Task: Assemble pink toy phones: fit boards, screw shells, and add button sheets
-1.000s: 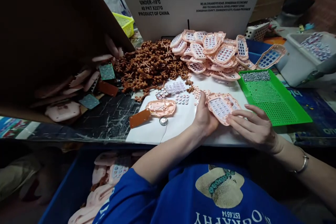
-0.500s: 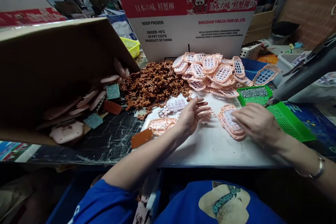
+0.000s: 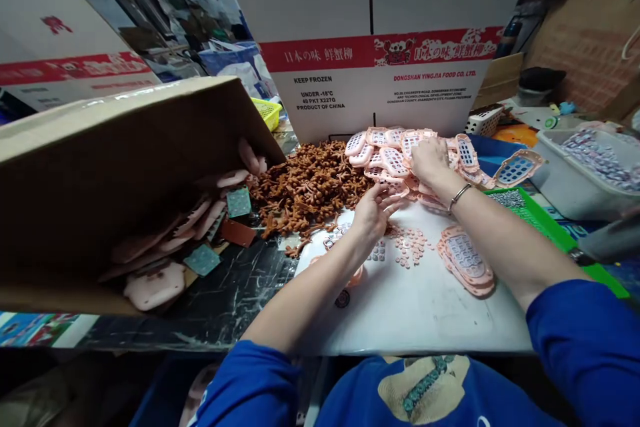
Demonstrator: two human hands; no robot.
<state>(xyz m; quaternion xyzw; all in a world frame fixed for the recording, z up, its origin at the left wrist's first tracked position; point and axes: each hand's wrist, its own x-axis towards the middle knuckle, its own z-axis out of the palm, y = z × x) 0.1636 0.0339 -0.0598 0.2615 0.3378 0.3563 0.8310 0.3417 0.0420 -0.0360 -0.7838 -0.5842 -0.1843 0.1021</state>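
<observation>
My right hand point(image 3: 433, 159) reaches onto a pile of pink plastic panels with rows of holes point(image 3: 393, 161), its fingers curled down around the edge of one panel; the fingertips are partly hidden. Just in front of the pile, my left hand point(image 3: 373, 219) hovers with fingers stretched and apart, holding nothing that I can see. Below it lie clear button sheets point(image 3: 376, 251) and a scatter of small pink buttons point(image 3: 411, 245). To the right, a short stack of pink panels point(image 3: 465, 260) rests on the white work surface point(image 3: 425, 320), the top one fitted with pale buttons.
A heap of brown plastic parts point(image 3: 315, 187) lies left of the pile. An open carton point(image 3: 125, 167) on its side holds pink shells and green boards. A green tray point(image 3: 543, 217) of small metal screws stands right, beside a grey electric screwdriver point(image 3: 610, 240). A white carton point(image 3: 320, 107) stands behind.
My right hand has moved from the short panel stack up and left to the pile. My left hand stays nearby, fingers still spread. The screwdriver hangs lower, and the view has tilted up.
</observation>
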